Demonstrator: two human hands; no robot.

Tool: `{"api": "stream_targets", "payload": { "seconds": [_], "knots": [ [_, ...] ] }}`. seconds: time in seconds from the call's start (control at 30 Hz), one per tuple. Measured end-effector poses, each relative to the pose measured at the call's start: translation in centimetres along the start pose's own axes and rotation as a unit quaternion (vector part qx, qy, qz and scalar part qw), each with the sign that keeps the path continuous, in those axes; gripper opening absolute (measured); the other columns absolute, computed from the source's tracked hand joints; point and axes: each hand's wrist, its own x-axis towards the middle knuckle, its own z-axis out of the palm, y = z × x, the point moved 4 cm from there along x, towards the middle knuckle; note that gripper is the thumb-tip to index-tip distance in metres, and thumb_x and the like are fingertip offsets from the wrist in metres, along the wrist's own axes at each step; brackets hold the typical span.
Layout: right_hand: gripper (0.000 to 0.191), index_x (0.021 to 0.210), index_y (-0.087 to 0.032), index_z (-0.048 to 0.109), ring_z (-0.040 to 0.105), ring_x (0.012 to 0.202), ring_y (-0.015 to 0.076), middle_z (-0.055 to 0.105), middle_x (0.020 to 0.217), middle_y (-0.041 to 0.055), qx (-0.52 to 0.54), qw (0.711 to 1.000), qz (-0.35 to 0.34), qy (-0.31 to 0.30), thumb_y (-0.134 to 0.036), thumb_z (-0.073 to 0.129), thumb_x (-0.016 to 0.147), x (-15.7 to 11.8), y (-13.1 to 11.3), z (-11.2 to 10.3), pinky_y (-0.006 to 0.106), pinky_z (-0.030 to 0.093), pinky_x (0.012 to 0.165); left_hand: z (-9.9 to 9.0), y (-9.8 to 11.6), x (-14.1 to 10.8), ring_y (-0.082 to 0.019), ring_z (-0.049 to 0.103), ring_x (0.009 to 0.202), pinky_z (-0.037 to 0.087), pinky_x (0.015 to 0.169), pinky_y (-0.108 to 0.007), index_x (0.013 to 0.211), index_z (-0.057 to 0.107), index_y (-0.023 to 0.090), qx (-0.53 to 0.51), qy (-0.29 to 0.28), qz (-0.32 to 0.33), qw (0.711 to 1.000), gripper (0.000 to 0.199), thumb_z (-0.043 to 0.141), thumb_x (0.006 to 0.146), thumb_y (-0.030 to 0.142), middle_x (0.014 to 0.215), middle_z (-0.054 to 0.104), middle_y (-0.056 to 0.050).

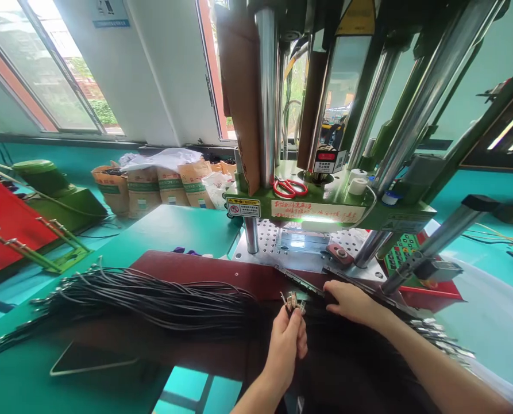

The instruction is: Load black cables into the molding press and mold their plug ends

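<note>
My left hand (285,340) is closed around a small bunch of cable ends with metal connectors (292,300), which stick up above the thumb. My right hand (351,302) has its fingers and thumb curled at the near end of a dark slotted bar (301,282); what lies between them is too dark to make out. A second dark bar (374,292) runs behind that hand. Left of my hands, a thick bundle of black cables (165,296) lies across the brown board (157,261). More metal connectors (441,339) lie beyond my right forearm.
A green press with steel columns (267,98) stands ahead, its perforated plate (265,244) behind the bars. Red scissors (289,188) rest on the press. A parts tray (405,256) sits at the right. Paper sacks (144,190) stand by the wall.
</note>
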Motion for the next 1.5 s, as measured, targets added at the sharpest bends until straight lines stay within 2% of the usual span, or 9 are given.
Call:
{"api": "stream_targets", "payload": {
  "seconds": [0.13, 0.57, 0.8, 0.9, 1.03, 1.17, 1.3, 1.4, 1.5],
  "knots": [
    [0.018, 0.081, -0.019, 0.062, 0.058, 0.067, 0.0161, 0.065, 0.075, 0.0014, 0.047, 0.998, -0.004, -0.033, -0.034, 0.051, 0.078, 0.6, 0.9, -0.3, 0.024, 0.042, 0.057, -0.1, 0.2, -0.2, -0.002, 0.023, 0.035, 0.019, 0.032, -0.016, 0.075, 0.04, 0.02, 0.009, -0.004, 0.01, 1.0, 0.04, 0.062, 0.068, 0.052, 0.047, 0.029, 0.012],
    [0.014, 0.078, -0.019, 0.063, 0.061, 0.069, 0.0175, 0.068, 0.076, 0.0027, -0.05, 0.997, -0.021, -0.052, -0.017, 0.054, 0.066, 1.3, -0.9, -1.6, 0.024, 0.04, 0.056, -0.5, -0.3, -0.8, -0.002, 0.024, 0.035, 0.019, 0.032, -0.015, 0.072, 0.036, 0.021, -0.008, -0.005, 0.011, 1.0, 0.042, 0.061, 0.068, 0.055, 0.047, 0.03, 0.012],
    [0.018, 0.085, -0.015, 0.057, 0.064, 0.078, 0.0301, 0.068, 0.084, 0.0142, -0.176, 0.984, 0.003, 0.004, -0.014, 0.05, 0.068, 1.3, -2.1, -1.2, 0.032, 0.04, 0.059, -0.6, -0.7, -0.6, -0.002, 0.024, 0.033, 0.021, 0.03, -0.014, 0.073, 0.034, 0.021, -0.014, -0.03, 0.01, 0.999, 0.04, 0.059, 0.071, 0.052, 0.046, 0.029, 0.012],
    [0.024, 0.095, -0.014, 0.051, 0.064, 0.078, 0.0309, 0.066, 0.085, 0.0156, -0.208, 0.977, 0.021, 0.052, -0.009, 0.04, 0.074, 1.7, -2.2, -2.5, 0.033, 0.04, 0.059, -0.7, -0.9, -0.4, -0.002, 0.023, 0.032, 0.022, 0.028, -0.014, 0.073, 0.035, 0.021, -0.006, -0.031, 0.012, 0.999, 0.04, 0.059, 0.07, 0.053, 0.045, 0.029, 0.012],
    [0.022, 0.087, -0.014, 0.052, 0.062, 0.083, 0.0337, 0.064, 0.087, 0.0181, -0.197, 0.978, 0.024, 0.069, -0.006, 0.033, 0.077, 1.4, -2.3, -4.4, 0.037, 0.039, 0.065, -0.9, -1.0, -0.3, -0.002, 0.024, 0.031, 0.022, 0.028, -0.014, 0.073, 0.035, 0.021, 0.003, -0.028, 0.019, 0.999, 0.038, 0.058, 0.072, 0.052, 0.045, 0.029, 0.012],
    [0.007, 0.072, -0.017, 0.05, 0.062, 0.078, 0.0271, 0.065, 0.079, 0.0118, -0.099, 0.995, 0.018, 0.008, -0.014, 0.044, 0.073, -0.6, -2.2, -3.7, 0.032, 0.042, 0.062, -1.0, -0.6, -0.6, -0.002, 0.026, 0.032, 0.023, 0.029, -0.015, 0.073, 0.035, 0.021, 0.009, -0.03, 0.014, 0.999, 0.035, 0.058, 0.074, 0.048, 0.046, 0.031, 0.012],
    [0.013, 0.077, -0.018, 0.047, 0.051, 0.041, 0.0098, 0.055, 0.058, -0.0029, 0.111, 0.991, 0.054, -0.059, -0.027, 0.038, 0.082, -4.4, -2.1, -0.3, 0.02, 0.036, 0.038, -0.5, -0.7, -1.3, -0.001, 0.023, 0.033, 0.021, 0.03, -0.014, 0.071, 0.035, 0.021, 0.023, -0.047, -0.035, 0.998, 0.035, 0.059, 0.072, 0.046, 0.046, 0.03, 0.012],
    [0.031, 0.093, -0.016, 0.048, 0.032, 0.027, 0.0038, 0.043, 0.048, -0.0092, 0.404, 0.908, 0.105, -0.047, -0.044, 0.036, 0.086, -7.2, -2.5, 2.8, 0.016, 0.022, 0.028, 0.8, -1.6, -1.8, -0.001, 0.019, 0.029, 0.015, 0.027, -0.014, 0.073, 0.037, 0.021, 0.067, -0.063, -0.088, 0.992, 0.037, 0.062, 0.068, 0.047, 0.042, 0.029, 0.013],
    [0.046, 0.107, -0.015, 0.049, 0.03, 0.026, 0.0025, 0.042, 0.046, -0.0095, 0.557, 0.82, 0.125, 0.041, -0.053, 0.036, 0.085, -9.0, -3.2, 4.9, 0.014, 0.02, 0.027, 2.5, -2.5, -2.1, -0.001, 0.018, 0.027, 0.012, 0.026, -0.015, 0.075, 0.041, 0.02, 0.12, -0.067, -0.106, 0.985, 0.037, 0.063, 0.066, 0.049, 0.037, 0.027, 0.014]
  ]
}}
